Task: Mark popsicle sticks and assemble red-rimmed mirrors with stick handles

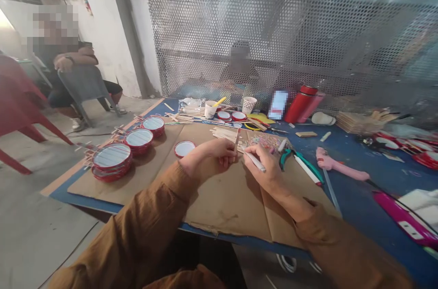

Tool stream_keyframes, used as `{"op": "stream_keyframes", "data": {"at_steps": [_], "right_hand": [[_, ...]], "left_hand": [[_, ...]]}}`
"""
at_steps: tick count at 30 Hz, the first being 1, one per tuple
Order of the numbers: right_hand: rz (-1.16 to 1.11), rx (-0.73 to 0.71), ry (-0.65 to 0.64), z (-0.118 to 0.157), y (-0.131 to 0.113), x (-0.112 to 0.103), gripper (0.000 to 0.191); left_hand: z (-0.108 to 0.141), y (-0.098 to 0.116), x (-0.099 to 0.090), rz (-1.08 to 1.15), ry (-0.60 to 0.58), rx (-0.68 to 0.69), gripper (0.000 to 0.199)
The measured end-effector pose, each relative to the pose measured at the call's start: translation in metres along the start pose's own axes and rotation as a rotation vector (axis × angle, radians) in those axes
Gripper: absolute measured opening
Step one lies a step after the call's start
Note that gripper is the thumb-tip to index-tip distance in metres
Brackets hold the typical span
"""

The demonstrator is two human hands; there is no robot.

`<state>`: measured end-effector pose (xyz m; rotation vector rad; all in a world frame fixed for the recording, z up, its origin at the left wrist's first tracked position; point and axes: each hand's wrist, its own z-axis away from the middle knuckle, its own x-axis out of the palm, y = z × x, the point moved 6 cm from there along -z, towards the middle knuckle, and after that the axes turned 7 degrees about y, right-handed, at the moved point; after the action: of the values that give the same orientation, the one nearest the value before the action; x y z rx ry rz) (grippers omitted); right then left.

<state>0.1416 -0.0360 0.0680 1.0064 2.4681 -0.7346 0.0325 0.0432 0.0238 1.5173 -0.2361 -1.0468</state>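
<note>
brown sleeves (150,209) nearest; left fingers (227,146) pinching wooden stick (237,138), right fingers (262,153) gripping marker (255,162).

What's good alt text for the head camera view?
The left hand holds a thin wooden stick and the right hand a white marker pen above brown cardboard; round red drums with white tops sit farther left.

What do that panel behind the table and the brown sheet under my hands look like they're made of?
The panel looks like bare metal, steel or aluminium perhaps: silvery with a dull sheen, punched with round holes. The brown sheet seems to be matte cardboard, judging by its crease lines and slightly ragged front edge.
</note>
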Motion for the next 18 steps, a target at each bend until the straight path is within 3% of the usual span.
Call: {"op": "stream_keyframes", "data": {"at_steps": [18], "right_hand": [[-0.033,-0.034,-0.044,0.002,0.0036,0.0082,0.004]], "left_hand": [[-0.0015,-0.001,0.0006,-0.012,-0.006,0.005,0.015]]}}
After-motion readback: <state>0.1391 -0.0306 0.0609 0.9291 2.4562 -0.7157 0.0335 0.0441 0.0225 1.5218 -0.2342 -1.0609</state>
